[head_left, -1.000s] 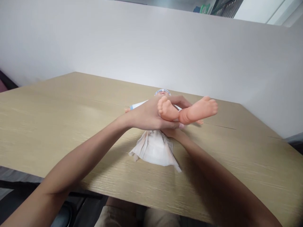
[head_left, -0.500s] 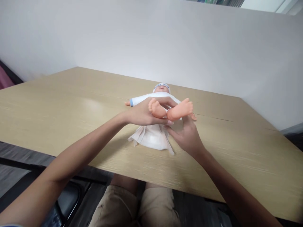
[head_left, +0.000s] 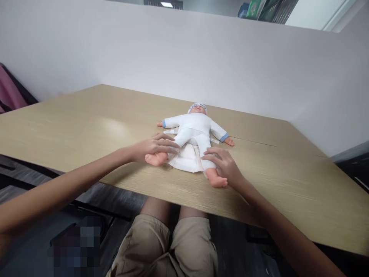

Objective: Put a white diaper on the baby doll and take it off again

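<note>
A baby doll (head_left: pixel 196 129) in a white suit with blue cuffs lies on its back on the wooden table (head_left: pixel 86 123), head away from me, legs spread flat. A white diaper (head_left: pixel 187 161) is spread under its hips and between its legs. My left hand (head_left: pixel 151 148) rests on the doll's left-side leg, fingers curled over it just above the bare foot. My right hand (head_left: pixel 223 163) lies on the other leg by its foot, fingers extended toward the diaper's edge.
A white partition wall (head_left: pixel 201 57) runs behind the table. The table's front edge is close to my lap, and my knees in tan shorts (head_left: pixel 167 246) show below it. A seam crosses the tabletop right of the doll.
The doll's legs, held raised together by my left hand, have come down and now lie spread on the table. My right hand came out from under the doll onto its leg.
</note>
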The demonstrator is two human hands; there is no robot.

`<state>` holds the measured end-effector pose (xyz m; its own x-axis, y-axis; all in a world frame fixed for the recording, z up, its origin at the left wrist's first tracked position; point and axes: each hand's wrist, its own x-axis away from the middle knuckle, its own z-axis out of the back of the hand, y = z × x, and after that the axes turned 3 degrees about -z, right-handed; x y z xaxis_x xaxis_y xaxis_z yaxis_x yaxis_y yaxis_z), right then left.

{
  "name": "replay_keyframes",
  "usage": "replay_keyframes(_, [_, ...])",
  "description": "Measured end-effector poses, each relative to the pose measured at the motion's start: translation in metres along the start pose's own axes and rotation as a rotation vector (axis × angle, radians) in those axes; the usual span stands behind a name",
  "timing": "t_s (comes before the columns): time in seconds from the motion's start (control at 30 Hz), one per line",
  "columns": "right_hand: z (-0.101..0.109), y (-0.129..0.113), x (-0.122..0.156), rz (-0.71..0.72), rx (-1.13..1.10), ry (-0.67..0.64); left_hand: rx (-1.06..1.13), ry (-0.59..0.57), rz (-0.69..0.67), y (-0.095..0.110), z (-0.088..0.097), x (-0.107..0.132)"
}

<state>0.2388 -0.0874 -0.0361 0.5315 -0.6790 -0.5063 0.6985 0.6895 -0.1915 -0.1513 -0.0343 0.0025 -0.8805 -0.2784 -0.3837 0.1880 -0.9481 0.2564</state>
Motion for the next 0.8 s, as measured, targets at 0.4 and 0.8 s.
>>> replay_keyframes(0.4, [-0.012,0.004,0.015,0.062,0.059,-0.107,0.028,-0.049,0.043,-0.002,-0.026,0.021])
replay_keyframes(0.8, [0.011,-0.047,0.006,-0.093,0.055,-0.177,-0.036,-0.147,-0.006,-0.003,-0.019,0.016])
